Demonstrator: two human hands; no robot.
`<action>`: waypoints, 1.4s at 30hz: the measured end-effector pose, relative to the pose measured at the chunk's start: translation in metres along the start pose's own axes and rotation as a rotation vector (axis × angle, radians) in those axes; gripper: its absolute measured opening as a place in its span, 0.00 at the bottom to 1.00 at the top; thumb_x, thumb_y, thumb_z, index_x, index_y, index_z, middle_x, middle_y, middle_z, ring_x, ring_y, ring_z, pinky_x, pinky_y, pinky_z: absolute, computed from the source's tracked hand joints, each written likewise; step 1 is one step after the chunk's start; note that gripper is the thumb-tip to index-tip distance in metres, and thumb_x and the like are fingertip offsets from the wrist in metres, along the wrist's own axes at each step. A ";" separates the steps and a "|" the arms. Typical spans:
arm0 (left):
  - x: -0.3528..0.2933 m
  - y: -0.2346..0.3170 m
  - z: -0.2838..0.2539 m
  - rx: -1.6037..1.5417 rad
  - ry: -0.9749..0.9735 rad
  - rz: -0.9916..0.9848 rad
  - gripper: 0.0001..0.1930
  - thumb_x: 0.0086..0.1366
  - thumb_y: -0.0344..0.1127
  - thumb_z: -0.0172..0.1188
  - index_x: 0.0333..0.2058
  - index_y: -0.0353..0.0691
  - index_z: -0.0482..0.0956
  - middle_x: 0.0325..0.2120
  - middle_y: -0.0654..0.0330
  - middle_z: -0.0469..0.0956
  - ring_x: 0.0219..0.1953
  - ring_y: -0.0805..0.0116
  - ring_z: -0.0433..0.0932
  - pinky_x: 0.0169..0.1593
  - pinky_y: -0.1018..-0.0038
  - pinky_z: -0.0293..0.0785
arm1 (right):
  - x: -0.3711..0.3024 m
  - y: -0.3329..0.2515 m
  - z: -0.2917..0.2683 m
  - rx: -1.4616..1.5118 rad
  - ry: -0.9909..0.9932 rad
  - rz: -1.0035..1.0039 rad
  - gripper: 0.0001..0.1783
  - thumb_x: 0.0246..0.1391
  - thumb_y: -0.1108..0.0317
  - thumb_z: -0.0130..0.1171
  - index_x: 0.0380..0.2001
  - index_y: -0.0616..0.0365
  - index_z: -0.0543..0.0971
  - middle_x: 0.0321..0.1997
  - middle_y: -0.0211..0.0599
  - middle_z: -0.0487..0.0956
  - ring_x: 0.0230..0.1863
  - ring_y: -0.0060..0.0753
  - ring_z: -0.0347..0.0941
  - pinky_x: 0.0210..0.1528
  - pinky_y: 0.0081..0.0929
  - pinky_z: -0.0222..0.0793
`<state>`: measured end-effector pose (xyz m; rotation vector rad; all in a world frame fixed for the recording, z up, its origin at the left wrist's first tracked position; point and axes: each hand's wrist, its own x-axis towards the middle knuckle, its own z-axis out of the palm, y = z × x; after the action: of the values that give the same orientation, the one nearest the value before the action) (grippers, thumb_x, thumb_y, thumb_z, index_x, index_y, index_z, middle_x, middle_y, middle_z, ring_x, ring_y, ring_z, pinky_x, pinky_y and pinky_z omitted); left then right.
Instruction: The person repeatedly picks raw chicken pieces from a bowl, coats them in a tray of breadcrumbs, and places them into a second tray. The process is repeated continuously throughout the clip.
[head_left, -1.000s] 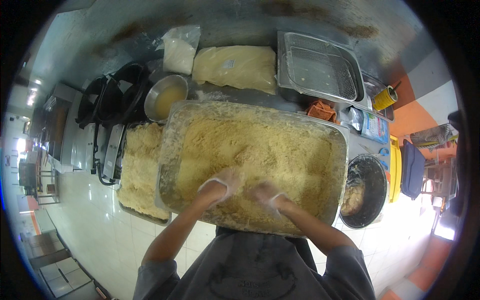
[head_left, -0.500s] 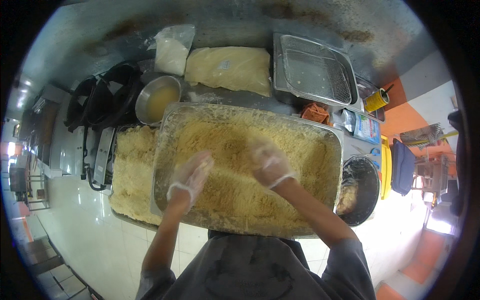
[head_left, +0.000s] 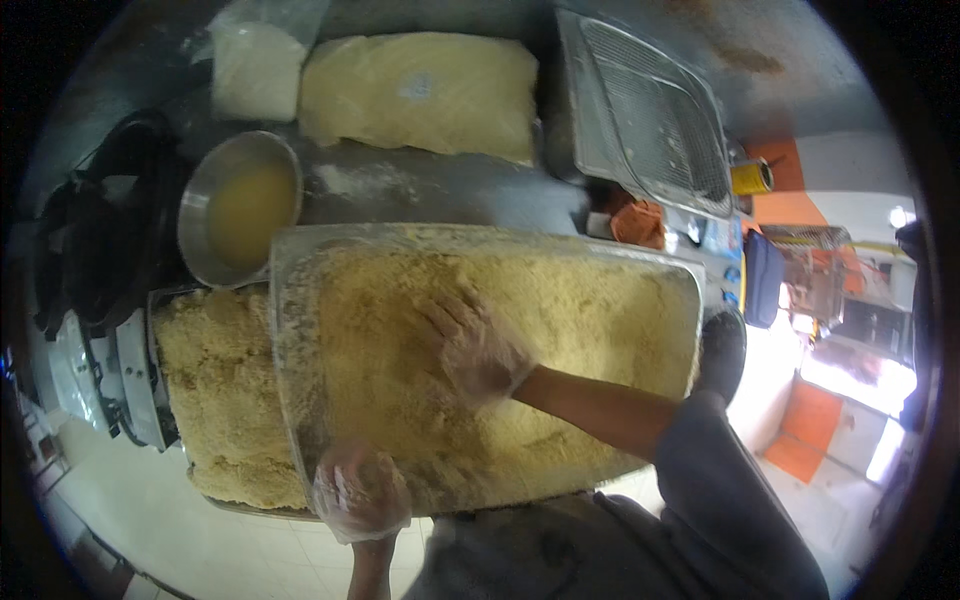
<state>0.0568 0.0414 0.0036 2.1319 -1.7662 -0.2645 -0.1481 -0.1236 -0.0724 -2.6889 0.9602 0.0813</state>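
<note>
A deep metal tray [head_left: 490, 232] full of pale yellow, crumbly flour mixture [head_left: 590, 330] lies in front of me. My right hand [head_left: 478, 350], in a clear plastic glove, rests on the mixture left of the tray's middle. Its fingers are spread and point up and left; nothing is held. My left hand [head_left: 362, 492], gloved too and dusted with crumbs, is at the tray's near left corner. The fingers look curled over the rim there, though part of them is hidden.
A second tray of crumbly mixture [head_left: 225, 395] adjoins on the left. Behind it stands a metal bowl [head_left: 190, 215] of yellowish liquid. Bags of white powder [head_left: 255, 75] and pale yellow powder [head_left: 420, 95] lie at the back; a wire basket [head_left: 655, 110] sits back right.
My left hand has come from over the mixture to the tray's near left corner. My right hand has moved left and down onto the mixture. The view has shifted and turned.
</note>
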 end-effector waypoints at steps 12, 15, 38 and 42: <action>0.015 0.014 -0.015 -0.027 -0.127 -0.084 0.19 0.56 0.38 0.66 0.47 0.44 0.76 0.45 0.55 0.77 0.45 0.54 0.78 0.46 0.59 0.74 | 0.070 0.031 -0.057 0.134 -0.529 -0.048 0.38 0.66 0.36 0.34 0.68 0.49 0.63 0.74 0.37 0.60 0.72 0.42 0.58 0.76 0.48 0.45; 0.015 0.015 -0.016 -0.038 -0.154 -0.075 0.19 0.56 0.39 0.66 0.46 0.44 0.76 0.44 0.56 0.77 0.45 0.53 0.79 0.46 0.58 0.74 | 0.064 0.023 -0.054 0.077 -0.740 -0.021 0.37 0.67 0.37 0.31 0.68 0.47 0.62 0.74 0.35 0.59 0.72 0.42 0.57 0.77 0.47 0.44; 0.014 0.020 -0.011 0.037 -0.247 -0.151 0.17 0.61 0.46 0.62 0.44 0.43 0.74 0.43 0.54 0.75 0.47 0.49 0.76 0.48 0.57 0.71 | -0.053 0.014 0.008 0.279 -0.054 0.013 0.46 0.61 0.38 0.46 0.71 0.60 0.55 0.76 0.50 0.54 0.76 0.52 0.47 0.78 0.51 0.35; 0.013 0.022 -0.010 0.113 -0.201 -0.171 0.19 0.65 0.51 0.57 0.47 0.45 0.76 0.48 0.50 0.76 0.51 0.46 0.75 0.52 0.55 0.71 | -0.041 0.006 0.015 0.271 0.025 0.100 0.44 0.63 0.40 0.44 0.72 0.58 0.55 0.77 0.47 0.53 0.78 0.49 0.45 0.78 0.51 0.33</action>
<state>0.0434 0.0269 0.0223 2.4160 -1.7426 -0.4474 -0.1831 -0.0990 -0.0821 -2.4001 1.0324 -0.0589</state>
